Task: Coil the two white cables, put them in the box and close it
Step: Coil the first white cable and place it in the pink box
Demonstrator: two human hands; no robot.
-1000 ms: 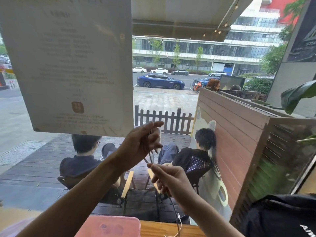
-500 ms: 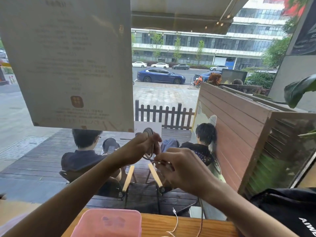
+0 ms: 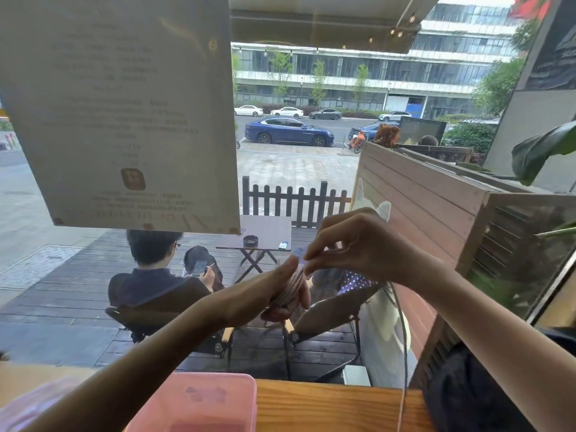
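Note:
My left hand (image 3: 274, 288) is raised in front of the window with several loops of a white cable (image 3: 291, 286) wound around its fingers. Just right of it and slightly higher, my right hand (image 3: 358, 244) pinches the same cable at the top of the coil. The free length of the cable (image 3: 403, 344) hangs from under my right wrist down to the wooden table (image 3: 327, 406). A pink plastic box (image 3: 199, 403) with its lid on sits on the table below my left forearm. No second cable shows.
A window pane stands right behind my hands, with a paper notice (image 3: 124, 113) stuck on its upper left. A dark bag (image 3: 473, 388) lies at the table's right end. Outside, people sit on chairs on a wooden deck.
My right hand rose from below the coil to its upper right, laying on another loop. My left hand sank a little and turned palm-side toward the coil. The view tilted downward.

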